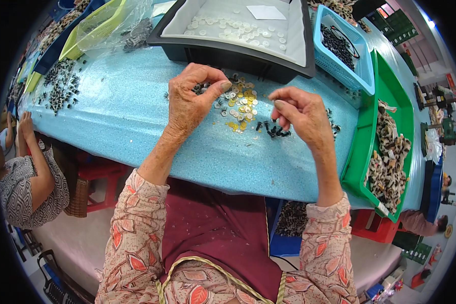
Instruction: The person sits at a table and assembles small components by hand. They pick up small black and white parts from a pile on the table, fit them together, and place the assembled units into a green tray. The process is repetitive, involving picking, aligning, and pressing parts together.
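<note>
My left hand (191,97) is above the table with thumb and forefinger pinched together; anything between them is too small to make out. To its right, my right hand (305,115) has its fingers curled in and thumb against forefinger, and I cannot tell what the tips hold. Between the hands lies a loose pile of small yellow and white discs (244,101). Several short black pegs with wide heads (274,130) lie just under my right fingers. Small dark pieces (202,87) are partly hidden behind my left hand.
A black tray (228,60), lined in white and holding pale discs, stands beyond my hands. Right of it are a light blue basket (361,76) and a green bin (350,172) of patterned pieces. Dark parts (61,86) lie far left; a person (33,177) sits there.
</note>
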`<state>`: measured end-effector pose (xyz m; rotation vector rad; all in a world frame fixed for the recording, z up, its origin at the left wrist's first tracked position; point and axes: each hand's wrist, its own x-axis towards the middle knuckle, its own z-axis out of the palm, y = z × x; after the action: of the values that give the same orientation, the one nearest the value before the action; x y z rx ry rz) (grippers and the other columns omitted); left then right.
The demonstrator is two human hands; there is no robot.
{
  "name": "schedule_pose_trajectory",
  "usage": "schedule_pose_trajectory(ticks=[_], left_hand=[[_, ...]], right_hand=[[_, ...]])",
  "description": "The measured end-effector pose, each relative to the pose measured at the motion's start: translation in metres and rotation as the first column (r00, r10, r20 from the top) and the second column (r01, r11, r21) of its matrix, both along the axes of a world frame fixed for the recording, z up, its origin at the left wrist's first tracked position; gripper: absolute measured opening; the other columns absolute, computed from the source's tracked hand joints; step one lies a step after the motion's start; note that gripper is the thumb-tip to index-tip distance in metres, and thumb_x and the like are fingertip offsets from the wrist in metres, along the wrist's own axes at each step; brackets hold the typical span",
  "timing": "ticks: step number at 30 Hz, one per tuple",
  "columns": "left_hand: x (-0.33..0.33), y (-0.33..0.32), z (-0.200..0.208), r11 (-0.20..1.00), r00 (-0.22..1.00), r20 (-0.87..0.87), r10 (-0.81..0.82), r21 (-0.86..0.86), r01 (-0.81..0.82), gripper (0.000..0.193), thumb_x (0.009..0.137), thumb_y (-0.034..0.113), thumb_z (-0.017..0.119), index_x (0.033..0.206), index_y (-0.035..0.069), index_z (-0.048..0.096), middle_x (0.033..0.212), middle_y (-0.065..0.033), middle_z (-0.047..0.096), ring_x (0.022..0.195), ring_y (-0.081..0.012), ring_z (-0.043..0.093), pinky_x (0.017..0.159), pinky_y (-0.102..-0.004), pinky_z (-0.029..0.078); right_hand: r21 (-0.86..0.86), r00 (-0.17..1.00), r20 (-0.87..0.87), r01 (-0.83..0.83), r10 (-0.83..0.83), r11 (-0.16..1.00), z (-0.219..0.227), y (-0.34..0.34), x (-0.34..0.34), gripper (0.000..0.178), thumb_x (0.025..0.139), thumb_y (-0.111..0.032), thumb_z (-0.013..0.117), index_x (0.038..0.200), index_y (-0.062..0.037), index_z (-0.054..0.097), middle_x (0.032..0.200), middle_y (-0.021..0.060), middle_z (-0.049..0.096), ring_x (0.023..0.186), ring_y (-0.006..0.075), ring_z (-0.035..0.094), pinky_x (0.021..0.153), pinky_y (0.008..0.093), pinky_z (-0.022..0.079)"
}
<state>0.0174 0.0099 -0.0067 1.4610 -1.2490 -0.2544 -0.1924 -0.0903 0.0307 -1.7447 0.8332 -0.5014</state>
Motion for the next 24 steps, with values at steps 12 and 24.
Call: schedule_pose_trajectory(ticks=[12, 24], left_hand=[[-0.003, -0.002, -0.002, 0.996, 0.917, 0.395, -0.053, -0.043, 0.076, 0.015, 0.064, 0.001, 0.074, 0.077, 0.008, 0.069, 0.08, -0.0011, 0.065, 0.087, -0.0196, 0.056, 0.081, -0.0345, 0.044], [-0.003, 0.001, -0.002, 0.977, 0.893, 0.397, -0.213, 0.088, 0.194, 0.018, 0.061, 0.001, 0.075, 0.076, 0.009, 0.068, 0.085, -0.0002, 0.061, 0.095, -0.02, 0.053, 0.087, -0.0356, 0.041]], right_hand=[[-0.672, 0.979, 0.078, 0.192, -0.19, 0.715, -0.016, 0.008, -0.055, 0.012, 0.076, 0.0, 0.067, 0.087, -0.0041, 0.069, 0.079, 0.0105, 0.068, 0.068, 0.0207, 0.065, 0.062, 0.0292, 0.051], [-0.761, 0.947, -0.313, -0.292, 0.067, 0.579, -0.034, 0.027, 0.002, 0.014, 0.07, -0.003, 0.071, 0.083, -0.0052, 0.067, 0.084, 0.0064, 0.066, 0.088, 0.0226, 0.057, 0.075, 0.035, 0.05]])
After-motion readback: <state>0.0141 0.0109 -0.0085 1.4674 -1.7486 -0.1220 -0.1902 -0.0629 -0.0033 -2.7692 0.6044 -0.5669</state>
